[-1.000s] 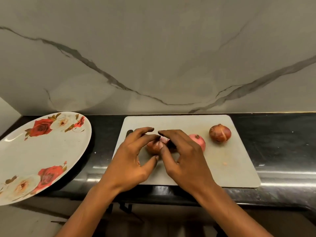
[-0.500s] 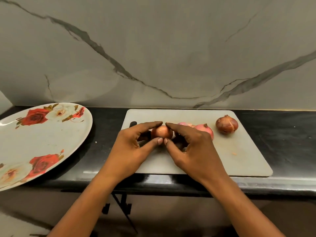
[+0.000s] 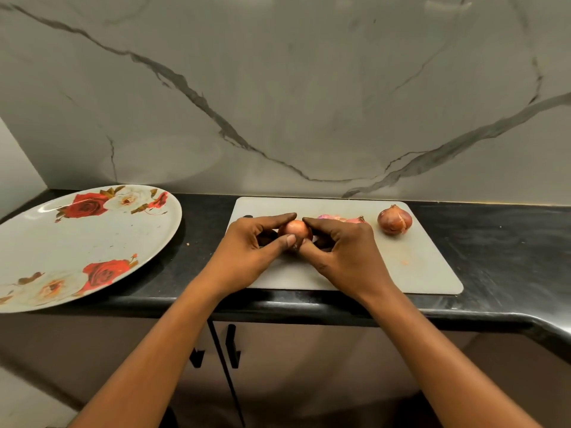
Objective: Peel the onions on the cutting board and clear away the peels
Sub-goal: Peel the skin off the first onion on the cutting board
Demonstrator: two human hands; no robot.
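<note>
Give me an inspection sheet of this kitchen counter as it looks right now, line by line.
Surface: black countertop, glossy; grey cutting board lies flat near its front edge.
Job's things: held onion between both hands, over the board; brown-skinned onion at the board's far right; pinkish onions partly hidden behind the right hand.
Clutter: large floral plate left of the board; a small fleck on the counter between them.
Hands: left hand and right hand both pinch the held onion with fingertips and thumb.
Cables: nothing seen.
Surroundings: veined marble wall behind; cabinet doors with dark handles below.
</note>
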